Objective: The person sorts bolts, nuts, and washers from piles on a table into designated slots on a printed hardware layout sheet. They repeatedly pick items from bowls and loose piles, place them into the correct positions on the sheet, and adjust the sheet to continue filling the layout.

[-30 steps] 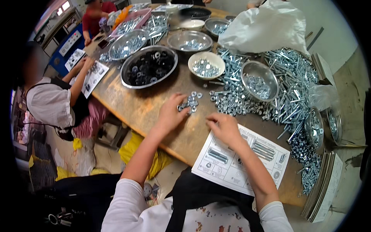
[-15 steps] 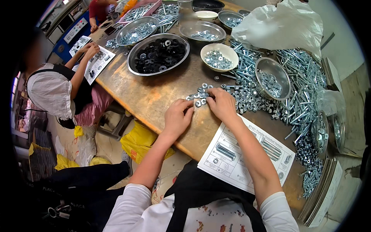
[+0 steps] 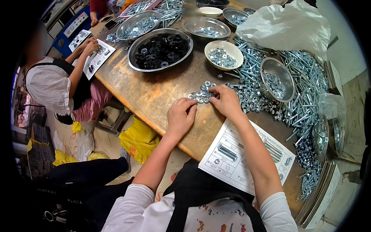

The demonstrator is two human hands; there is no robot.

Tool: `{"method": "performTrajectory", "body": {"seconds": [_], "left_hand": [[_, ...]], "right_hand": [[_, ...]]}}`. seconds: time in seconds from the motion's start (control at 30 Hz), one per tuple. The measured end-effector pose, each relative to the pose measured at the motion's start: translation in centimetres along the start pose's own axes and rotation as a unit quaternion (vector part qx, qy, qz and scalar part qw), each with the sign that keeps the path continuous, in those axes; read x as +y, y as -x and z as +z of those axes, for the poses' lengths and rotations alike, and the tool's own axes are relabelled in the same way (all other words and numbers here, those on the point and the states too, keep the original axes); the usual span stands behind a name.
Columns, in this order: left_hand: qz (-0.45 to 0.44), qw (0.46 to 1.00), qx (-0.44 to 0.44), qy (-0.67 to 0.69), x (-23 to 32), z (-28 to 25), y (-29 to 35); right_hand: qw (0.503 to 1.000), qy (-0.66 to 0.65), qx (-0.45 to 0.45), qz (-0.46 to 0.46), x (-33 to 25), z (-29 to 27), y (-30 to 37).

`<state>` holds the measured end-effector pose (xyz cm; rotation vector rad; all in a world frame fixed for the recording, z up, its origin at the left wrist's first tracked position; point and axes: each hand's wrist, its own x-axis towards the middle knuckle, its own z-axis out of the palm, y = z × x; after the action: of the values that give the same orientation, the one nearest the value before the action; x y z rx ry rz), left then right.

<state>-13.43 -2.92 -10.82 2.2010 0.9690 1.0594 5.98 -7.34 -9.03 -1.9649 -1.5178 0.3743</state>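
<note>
A small cluster of silver washers [image 3: 200, 99] lies on the table in front of me. My left hand [image 3: 181, 116] rests at the cluster's near left edge, fingers bent and thumb a little apart, with nothing visible held. On the right side my right hand [image 3: 227, 101] has its thumb and index finger closed around washers at the cluster's edge. Its other fingers are curled underneath and partly hidden. Below my right forearm is a printed sheet [image 3: 216, 164] with real bolts lying on it. Loose nuts [image 3: 251, 98] spread just beyond my right hand.
A steel bowl of black washers [image 3: 160, 50], a cream bowl of nuts [image 3: 223, 55] and a tilted steel bowl [image 3: 277, 79] stand beyond my hands. Long bolts [image 3: 305, 77] heap at right under a plastic bag [image 3: 288, 27]. A co-worker's hands [image 3: 91, 46] are over another sheet at left.
The view has shifted slightly. Both hands stay at the washer cluster; my right fingers have shifted a little among the washers.
</note>
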Motion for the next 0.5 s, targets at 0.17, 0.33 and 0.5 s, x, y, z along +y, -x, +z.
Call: {"method": "performTrajectory", "body": {"seconds": [0.17, 0.33, 0.5], "left_hand": [[0.003, 1.000, 0.003, 0.004, 0.12, 0.08, -0.07], [0.002, 1.000, 0.002, 0.000, 0.04, 0.02, -0.04], [-0.010, 1.000, -0.001, 0.006, 0.22, 0.07, -0.12]], "right_hand": [[0.999, 0.033, 0.000, -0.031, 0.05, -0.14, 0.10], [0.999, 0.046, 0.002, -0.028, 0.21, -0.19, 0.49], [0.998, 0.029, 0.002, -0.050, 0.12, -0.34, 0.15]]}}
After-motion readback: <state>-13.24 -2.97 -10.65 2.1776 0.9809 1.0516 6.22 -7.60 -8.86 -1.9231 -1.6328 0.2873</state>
